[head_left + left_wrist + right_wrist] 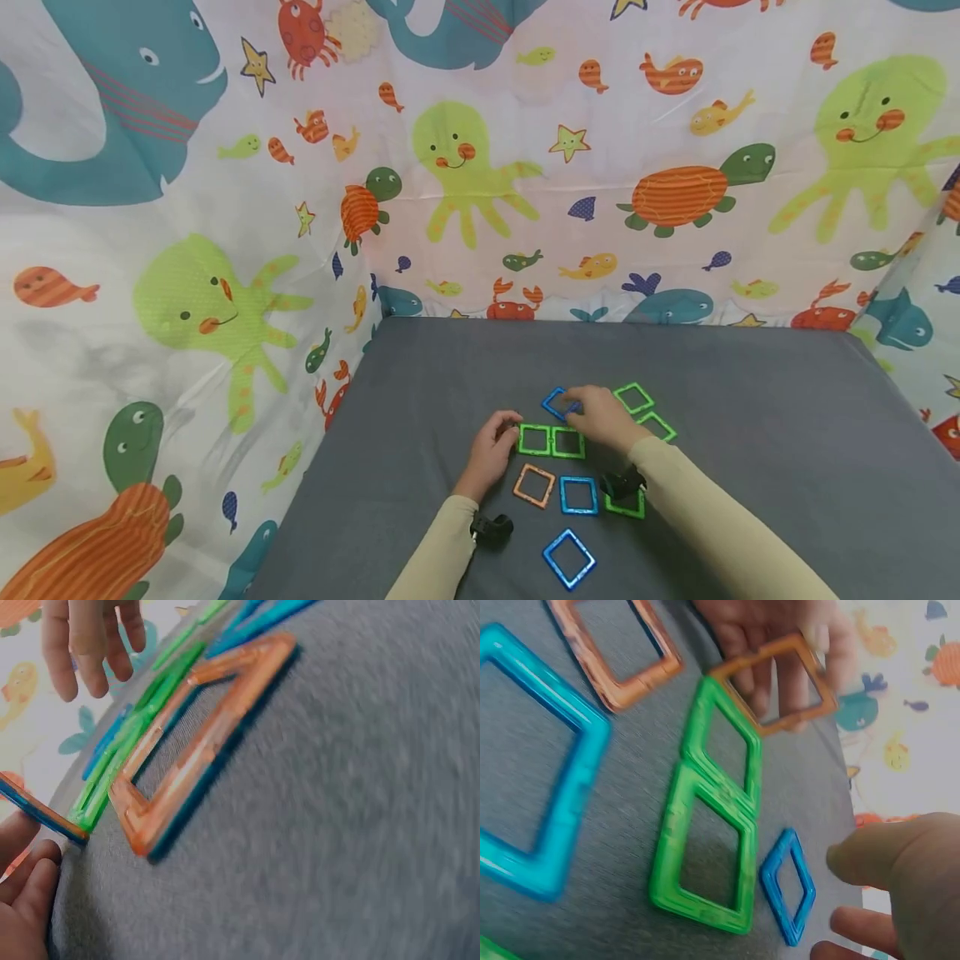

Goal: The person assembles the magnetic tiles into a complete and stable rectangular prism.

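Note:
My left hand holds an orange square magnetic tile frame, raised at the left end of two joined green square tiles. Its lower edge meets the end of the green pair in the left wrist view. My right hand hovers by a blue square tile behind the green pair. In the right wrist view its thumb and fingers are spread, apart from that tile, with nothing between them. Another orange tile lies flat in front of the green pair.
Nearer the body lie a blue tile, another blue tile and a green tile partly under the right wrist. Two green tiles lie beyond the right forearm. A grey cloth covers the table; a printed curtain stands behind.

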`<action>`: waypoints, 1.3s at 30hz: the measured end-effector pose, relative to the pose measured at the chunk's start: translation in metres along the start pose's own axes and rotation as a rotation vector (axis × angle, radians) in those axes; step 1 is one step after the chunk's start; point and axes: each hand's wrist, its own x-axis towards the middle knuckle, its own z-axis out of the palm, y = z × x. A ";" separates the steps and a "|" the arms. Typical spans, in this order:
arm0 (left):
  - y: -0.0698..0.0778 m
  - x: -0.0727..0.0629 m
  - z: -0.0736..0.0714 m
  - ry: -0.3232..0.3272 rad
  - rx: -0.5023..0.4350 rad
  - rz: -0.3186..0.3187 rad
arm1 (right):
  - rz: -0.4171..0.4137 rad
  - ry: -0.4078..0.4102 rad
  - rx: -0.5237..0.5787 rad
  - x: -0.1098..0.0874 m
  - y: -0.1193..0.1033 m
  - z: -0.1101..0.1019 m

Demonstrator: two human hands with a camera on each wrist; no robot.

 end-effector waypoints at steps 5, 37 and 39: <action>-0.002 -0.001 0.002 0.026 -0.028 0.000 | 0.008 0.045 -0.033 0.012 0.002 -0.001; -0.003 -0.005 0.005 0.026 -0.011 0.013 | 0.089 -0.002 -0.248 0.026 -0.001 0.024; -0.003 -0.005 0.005 0.023 -0.006 0.009 | 0.087 -0.008 -0.234 0.026 -0.001 0.023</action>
